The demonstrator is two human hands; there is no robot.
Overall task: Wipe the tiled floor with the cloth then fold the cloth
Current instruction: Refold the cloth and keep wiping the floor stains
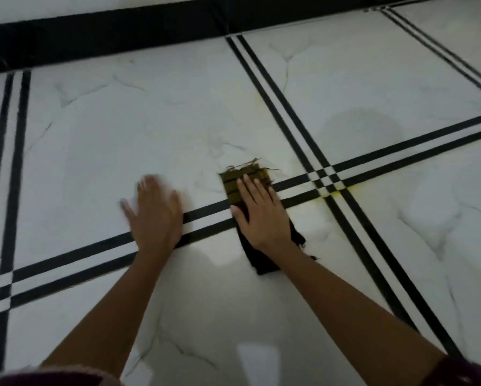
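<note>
A dark cloth point(235, 185), olive-yellow with dark stripes at its far end and black at its near end, lies folded into a narrow strip on the white marble-look tiled floor point(122, 129). It crosses a pair of black tile lines. My right hand point(258, 215) lies flat on the cloth's middle with fingers spread, pressing it down. My left hand point(152, 215) rests flat on the bare floor to the cloth's left, fingers apart and slightly blurred, holding nothing.
A yellow stain point(334, 192) marks the crossing of the black double lines to the cloth's right. A faint damp patch point(362, 129) shows on the tile beyond it. A black skirting band point(108, 32) runs along the far edge of the floor.
</note>
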